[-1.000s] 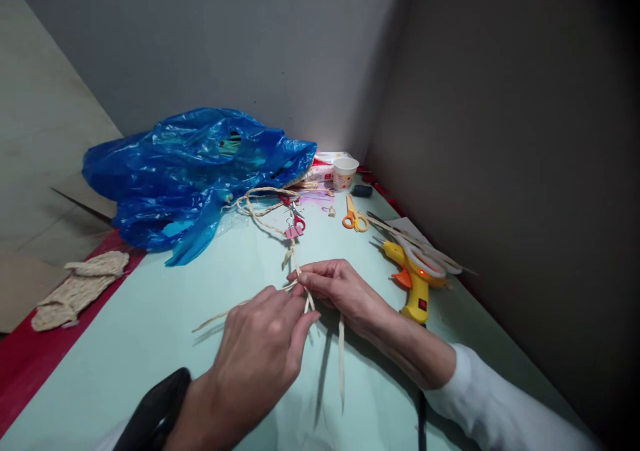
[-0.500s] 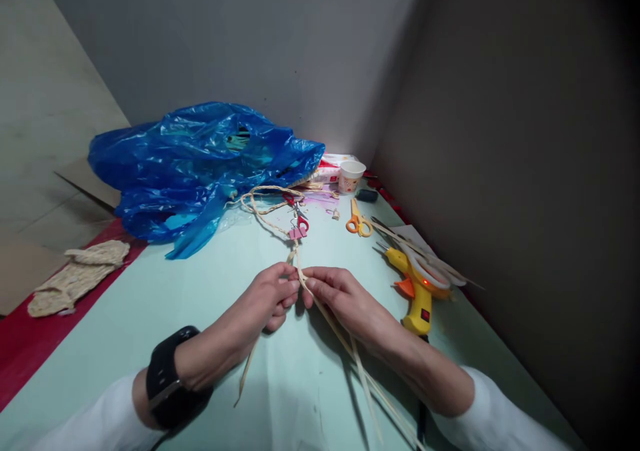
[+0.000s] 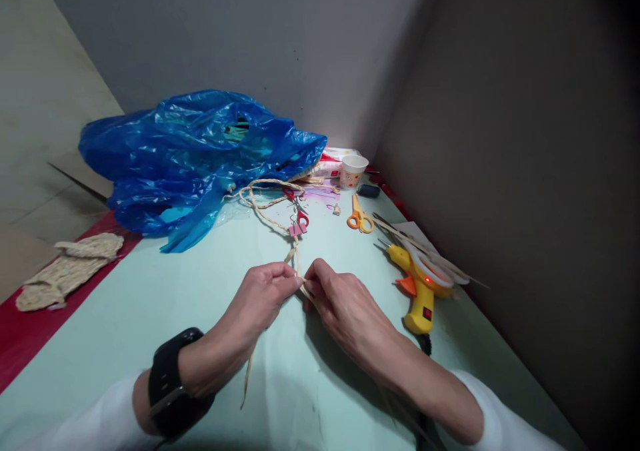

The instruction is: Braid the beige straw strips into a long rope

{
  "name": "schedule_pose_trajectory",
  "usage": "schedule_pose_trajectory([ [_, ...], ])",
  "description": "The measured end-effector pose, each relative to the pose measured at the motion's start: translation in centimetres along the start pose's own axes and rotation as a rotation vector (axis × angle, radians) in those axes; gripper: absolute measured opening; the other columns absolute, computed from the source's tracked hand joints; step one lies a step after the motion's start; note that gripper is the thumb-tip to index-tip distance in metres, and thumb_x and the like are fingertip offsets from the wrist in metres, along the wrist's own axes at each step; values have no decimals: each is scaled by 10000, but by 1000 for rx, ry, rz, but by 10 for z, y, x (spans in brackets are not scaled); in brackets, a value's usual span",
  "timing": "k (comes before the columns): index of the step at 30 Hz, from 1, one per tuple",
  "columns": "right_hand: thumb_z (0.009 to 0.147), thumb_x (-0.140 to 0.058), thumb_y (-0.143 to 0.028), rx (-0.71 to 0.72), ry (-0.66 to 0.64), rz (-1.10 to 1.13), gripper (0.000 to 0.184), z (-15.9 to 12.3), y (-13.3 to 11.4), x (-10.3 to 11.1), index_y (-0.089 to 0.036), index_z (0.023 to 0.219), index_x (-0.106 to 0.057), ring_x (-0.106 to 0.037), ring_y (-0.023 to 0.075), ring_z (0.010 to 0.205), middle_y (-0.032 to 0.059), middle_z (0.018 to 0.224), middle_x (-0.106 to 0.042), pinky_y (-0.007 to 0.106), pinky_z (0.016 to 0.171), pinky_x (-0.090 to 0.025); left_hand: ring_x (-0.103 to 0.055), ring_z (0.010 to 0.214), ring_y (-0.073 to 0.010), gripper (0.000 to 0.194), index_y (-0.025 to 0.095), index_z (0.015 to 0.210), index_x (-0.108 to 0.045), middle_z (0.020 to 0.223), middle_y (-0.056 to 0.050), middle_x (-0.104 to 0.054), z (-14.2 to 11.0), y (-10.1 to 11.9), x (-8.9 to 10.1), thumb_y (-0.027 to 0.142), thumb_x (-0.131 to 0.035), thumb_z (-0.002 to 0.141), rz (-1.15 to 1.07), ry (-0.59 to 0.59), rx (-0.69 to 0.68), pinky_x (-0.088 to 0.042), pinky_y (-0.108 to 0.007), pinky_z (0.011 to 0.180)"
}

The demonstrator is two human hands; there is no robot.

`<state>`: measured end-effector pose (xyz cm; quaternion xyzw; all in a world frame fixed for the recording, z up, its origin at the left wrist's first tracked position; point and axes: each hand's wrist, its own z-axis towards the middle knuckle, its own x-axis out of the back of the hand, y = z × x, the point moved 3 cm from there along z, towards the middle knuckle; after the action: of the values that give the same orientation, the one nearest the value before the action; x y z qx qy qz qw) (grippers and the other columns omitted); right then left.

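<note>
Both hands meet over the middle of the table, pinching a pale straw braid. My left hand is closed, thumb and forefinger on the braid's near end; one loose strand hangs below it. My right hand is closed on the strands from the other side, its palm hiding much of them. A pink binder clip grips the braid just beyond my fingers. Past the clip, the finished part of the braid loops back on the table beside red-handled scissors.
A blue plastic bag fills the back left. A woven straw piece lies at the left edge. On the right are a yellow glue gun with its light lit, orange-handled scissors and a paper cup. A wall stands close on the right.
My right hand has turned, its knuckles now raised and its fingers curled at the braid. My left fingers have closed in at the same spot. The view has shifted slightly.
</note>
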<state>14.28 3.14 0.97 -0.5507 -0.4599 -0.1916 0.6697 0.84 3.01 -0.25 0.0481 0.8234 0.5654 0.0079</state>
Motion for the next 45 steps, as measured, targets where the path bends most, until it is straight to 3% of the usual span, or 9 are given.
schedule_pose_trajectory([
  [4, 915, -439, -210, 83, 101, -292, 145, -3, -5, 3, -191, 801, -527, -454, 137, 550, 30, 708, -598, 293, 528, -193, -246, 415, -43, 180, 154, 658, -590, 438, 90, -366, -1, -3, 3, 307, -635, 742, 25, 52, -9, -150, -201, 414],
  [9, 916, -392, -222, 128, 162, -278, 180, -11, -12, -4, -183, 824, -542, -472, 144, 503, 31, 671, -607, 298, 508, -192, -434, 509, -80, 112, 139, 666, -648, 547, 8, -570, -3, -3, 1, 213, -602, 737, -42, 55, -15, -277, -203, 488],
  [16, 736, -517, -38, 365, 340, -481, 155, -19, -22, -14, -158, 817, -570, -489, 168, 512, 23, 626, -589, 306, 489, -198, -314, 474, -51, 141, 138, 765, -708, 529, 62, -474, -7, -5, 4, 261, -641, 760, -132, -22, 37, -247, -180, 480],
  [20, 805, -510, -42, 516, 464, -595, 134, -24, -27, -18, -143, 809, -597, -482, 185, 610, 36, 676, -576, 324, 562, -265, -473, 616, -72, 177, 146, 821, -721, 703, 6, -607, -7, -10, 4, 302, -660, 765, -207, -61, 36, -335, -170, 573],
  [27, 876, -448, -89, 595, 468, -595, 189, -25, -33, -18, -145, 800, -613, -438, 202, 695, 66, 731, -557, 352, 618, -282, -422, 537, -58, 152, 136, 759, -692, 640, 17, -560, -6, -10, 5, 288, -681, 749, -257, -61, 31, -279, -170, 489],
  [30, 907, -494, -259, 510, 374, -343, 183, -20, -29, -2, -156, 842, -631, -480, 210, 755, 74, 797, -592, 360, 671, -337, -344, 492, -51, 142, 140, 738, -690, 608, 29, -529, -8, -9, 8, 279, -666, 752, -237, -52, 1, -207, -181, 444],
  [33, 912, -500, -331, 240, 323, 61, 221, -9, -14, 15, -154, 969, -621, -539, 204, 872, 88, 936, -626, 340, 763, -391, -275, 459, -49, 152, 136, 737, -703, 602, 22, -554, -9, -7, 10, 273, -643, 766, -172, -46, -8, -170, -201, 434],
  [38, 964, -404, -335, -9, -112, 487, 255, 8, 6, 2, -174, 966, -603, -550, 134, 655, 28, 779, -639, 266, 636, -387, -258, 446, -56, 108, 140, 755, -687, 642, 7, -631, -8, -4, 9, 241, -649, 747, -110, -21, -13, -213, -223, 453],
  [45, 930, -458, -295, -24, -96, 497, 292, 12, 7, -9, -169, 736, -636, -455, 115, 642, -6, 676, -572, 248, 591, -313, -519, 632, -119, 149, 184, 933, -549, 662, 26, -611, -9, -7, 9, 254, -597, 810, -48, -30, -74, -379, -241, 619],
])
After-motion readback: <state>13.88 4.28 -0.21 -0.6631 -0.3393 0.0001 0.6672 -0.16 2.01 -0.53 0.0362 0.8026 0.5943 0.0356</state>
